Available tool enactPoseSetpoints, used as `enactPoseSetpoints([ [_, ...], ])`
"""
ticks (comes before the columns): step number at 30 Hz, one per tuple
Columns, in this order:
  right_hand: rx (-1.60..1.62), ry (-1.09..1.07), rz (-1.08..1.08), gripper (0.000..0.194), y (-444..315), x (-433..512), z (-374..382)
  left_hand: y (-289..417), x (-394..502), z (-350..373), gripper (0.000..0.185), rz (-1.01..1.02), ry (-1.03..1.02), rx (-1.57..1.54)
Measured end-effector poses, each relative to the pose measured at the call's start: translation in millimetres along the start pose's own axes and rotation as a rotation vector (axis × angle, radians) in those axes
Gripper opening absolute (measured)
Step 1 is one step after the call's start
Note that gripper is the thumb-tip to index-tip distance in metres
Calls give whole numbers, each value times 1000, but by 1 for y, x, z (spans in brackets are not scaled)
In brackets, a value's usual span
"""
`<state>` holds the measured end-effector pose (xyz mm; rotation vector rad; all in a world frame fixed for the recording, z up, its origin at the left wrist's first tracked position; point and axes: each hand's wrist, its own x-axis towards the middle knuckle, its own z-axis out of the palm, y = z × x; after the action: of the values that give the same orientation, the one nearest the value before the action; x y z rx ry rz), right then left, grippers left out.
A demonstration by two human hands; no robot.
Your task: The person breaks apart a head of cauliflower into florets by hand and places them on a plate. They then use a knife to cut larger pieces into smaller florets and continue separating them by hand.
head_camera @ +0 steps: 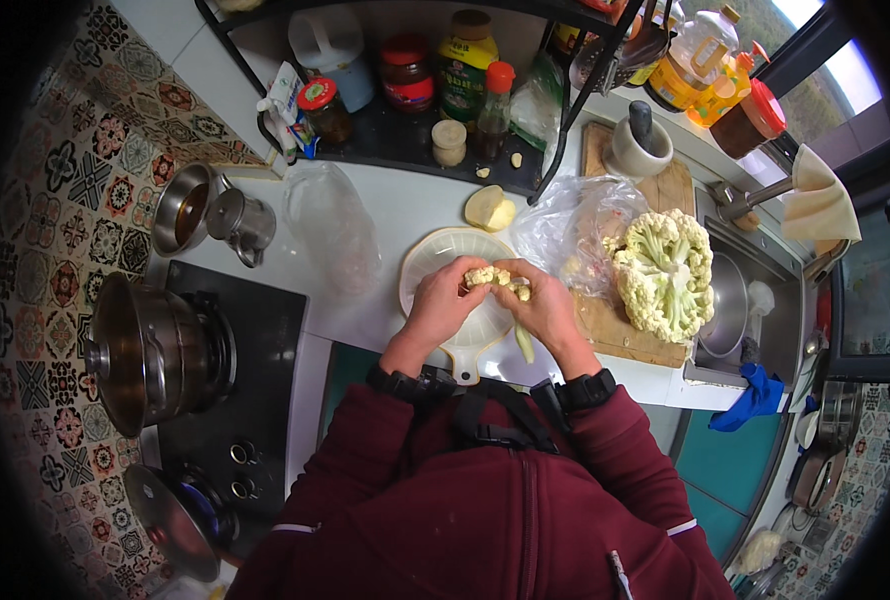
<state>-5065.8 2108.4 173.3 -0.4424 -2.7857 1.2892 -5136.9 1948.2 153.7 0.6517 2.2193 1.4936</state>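
Over a pale handled dish (422, 262) with a ribbed inside, my left hand (445, 296) and my right hand (542, 304) meet around a cauliflower floret (488, 277). The fingers of both pinch it, and a long pale stem (524, 343) hangs below the right fingers. A large head of cauliflower (670, 277) lies stem side up at the right, on the edge of a wooden cutting board (625, 336). Between dish and head is a crumpled clear plastic bag (580, 225). A peeled, pale yellow piece of food (490, 208) sits just behind the dish.
At the left, a steel pot (152, 352) and a lidded pan (171, 521) stand on the black gas hob (257, 315); a blue flame shows under the pan. A shelf (415, 154) of jars stands behind. A mortar (638, 150) stands on the board, beside the sink (779, 330).
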Motion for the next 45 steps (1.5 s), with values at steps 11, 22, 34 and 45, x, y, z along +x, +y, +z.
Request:
enactPoseSetpoints([
  [11, 405, 39, 63, 23, 21, 4, 16, -36, -6, 18, 28, 33, 89, -513],
  [22, 672, -145, 324, 35, 30, 0, 8, -41, -6, -28, 33, -261, -48, -928],
  [34, 1114, -108, 213, 41, 28, 0, -7, -4, 2, -20, 38, -160, -117, -198],
  [45, 762, 8, -32, 40, 5, -3, -18, 18, 5, 21, 44, -279, -257, -767],
])
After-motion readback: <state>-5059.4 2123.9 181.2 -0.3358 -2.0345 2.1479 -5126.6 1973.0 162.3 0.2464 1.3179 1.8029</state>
